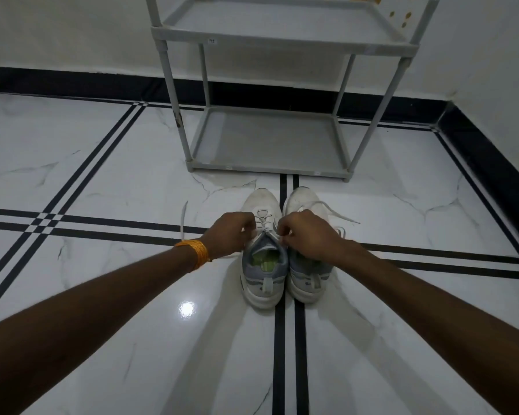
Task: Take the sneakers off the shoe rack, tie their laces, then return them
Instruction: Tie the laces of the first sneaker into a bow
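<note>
Floor (108,175): glossy marble-look tile w/ black inlay strips, mirror-smooth, light glare at 6 o'clock of the sneakers (279,259). Sneakers: white matt uppers, grey cloth heel panels, flat woven laces (339,215). Shoe rack (270,139): matt grey plastic-looking frame, dull shelves. Bangles (197,251): shiny orange.

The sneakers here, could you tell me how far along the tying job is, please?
Done: both sneakers stand on the floor, off the shoe rack. In hand: left hand and right hand pinch the left sneaker's laces. Left: both knots, then returning them.

Dim, glare spot on floor (187,309) (edges warped)
</note>
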Demonstrator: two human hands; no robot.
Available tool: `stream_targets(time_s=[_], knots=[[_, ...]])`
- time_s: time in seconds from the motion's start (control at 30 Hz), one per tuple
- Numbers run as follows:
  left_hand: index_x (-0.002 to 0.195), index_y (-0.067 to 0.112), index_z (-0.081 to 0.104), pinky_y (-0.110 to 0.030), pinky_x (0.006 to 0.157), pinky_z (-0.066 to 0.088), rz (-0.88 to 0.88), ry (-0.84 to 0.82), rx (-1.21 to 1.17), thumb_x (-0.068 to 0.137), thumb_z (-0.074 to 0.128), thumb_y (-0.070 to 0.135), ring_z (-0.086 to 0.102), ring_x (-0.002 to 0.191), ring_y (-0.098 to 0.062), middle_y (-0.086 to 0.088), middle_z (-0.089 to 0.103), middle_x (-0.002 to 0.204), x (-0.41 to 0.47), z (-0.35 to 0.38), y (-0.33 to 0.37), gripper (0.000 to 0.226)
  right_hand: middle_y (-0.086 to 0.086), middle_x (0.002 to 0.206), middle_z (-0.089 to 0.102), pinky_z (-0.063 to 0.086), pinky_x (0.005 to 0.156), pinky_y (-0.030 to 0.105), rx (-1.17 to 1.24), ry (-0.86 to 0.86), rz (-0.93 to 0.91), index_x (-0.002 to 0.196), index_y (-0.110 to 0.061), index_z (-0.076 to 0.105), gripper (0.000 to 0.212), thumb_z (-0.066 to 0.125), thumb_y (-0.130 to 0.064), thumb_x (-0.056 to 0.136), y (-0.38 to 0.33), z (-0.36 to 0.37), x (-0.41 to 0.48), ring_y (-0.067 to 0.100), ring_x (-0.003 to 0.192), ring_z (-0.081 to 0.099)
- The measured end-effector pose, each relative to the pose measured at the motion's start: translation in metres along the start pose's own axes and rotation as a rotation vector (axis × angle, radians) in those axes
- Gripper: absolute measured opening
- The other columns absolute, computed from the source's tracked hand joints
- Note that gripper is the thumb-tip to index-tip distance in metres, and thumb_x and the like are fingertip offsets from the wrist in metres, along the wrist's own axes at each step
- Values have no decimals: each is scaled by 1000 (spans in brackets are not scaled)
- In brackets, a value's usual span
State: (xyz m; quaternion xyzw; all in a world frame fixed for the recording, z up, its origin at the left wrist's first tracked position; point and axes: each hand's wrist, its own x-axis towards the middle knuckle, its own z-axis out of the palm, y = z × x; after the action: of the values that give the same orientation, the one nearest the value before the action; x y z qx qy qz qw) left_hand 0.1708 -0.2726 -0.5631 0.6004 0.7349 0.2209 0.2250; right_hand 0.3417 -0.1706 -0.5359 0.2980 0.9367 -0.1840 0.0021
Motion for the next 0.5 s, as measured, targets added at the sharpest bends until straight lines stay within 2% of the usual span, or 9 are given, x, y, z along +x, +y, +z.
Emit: stream_targets(time_s=[0.1, 0.2, 0.27, 0.33, 0.5], knots=[[88, 11, 57, -35, 67, 53, 80, 19, 88, 93, 60, 15, 62, 76, -28, -13, 68, 90, -4, -2, -1, 7, 5, 85, 74, 53, 69, 35, 15, 57, -10, 86, -15, 74, 15, 61, -8, 83, 3, 6, 2, 22, 78, 67], [88, 16, 55, -25, 64, 39, 176, 21, 295, 87, 67, 14, 60, 72, -25, -9, 70, 88, -7, -8, 0, 13, 11, 77, 70, 51, 64, 35, -139, 65, -30, 77, -10, 70, 14, 57, -4, 79, 4, 4, 2, 27, 73, 65], [95, 13, 59, -24, 66, 35, 248, 11, 448, 84, 71, 15, 58, 72, -23, -9, 71, 90, -9, -14, -1, 16, 16, 80, 69, 50, 65, 34, -244, 50, -29, 79, -6, 67, 12, 56, -4, 77, 7, 2, 0, 31, 76, 64], [104, 12, 62, -24, 67, 36, 290, -5, 527, 85, 69, 14, 65, 79, -27, -10, 73, 95, -12, -17, -5, 20, 19, 88, 68, 46, 67, 33, -300, 13, -37, 86, -5, 67, 13, 58, -5, 76, 7, 4, -3, 35, 83, 65], [116, 12, 59, -25, 68, 33, 236, -41, 586, 89, 56, 4, 65, 88, -30, -11, 72, 101, -17, -16, -8, 28, 22, 96, 66, 50, 73, 37, -372, -22, -48, 93, -4, 65, 16, 60, -8, 80, 0, 8, -11, 39, 90, 65]])
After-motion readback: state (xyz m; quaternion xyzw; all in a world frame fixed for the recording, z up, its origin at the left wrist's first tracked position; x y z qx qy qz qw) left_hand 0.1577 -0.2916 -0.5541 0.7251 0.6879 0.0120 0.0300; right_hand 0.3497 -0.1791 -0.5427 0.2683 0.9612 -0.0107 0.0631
